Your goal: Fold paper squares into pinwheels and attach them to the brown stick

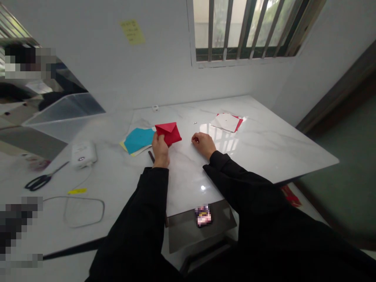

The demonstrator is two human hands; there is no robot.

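White marble table [264,145] — white walls [96,62], barred window [249,27].

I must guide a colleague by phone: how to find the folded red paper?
On the white marble table under the barred window, look at the middle. The left hand holds the folded red paper beside a flat blue sheet. Only it is folded and lifted; other sheets lie flat.

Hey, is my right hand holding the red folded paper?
No, the left hand holds the red folded paper, while the right hand rests curled on the table, apart from it.
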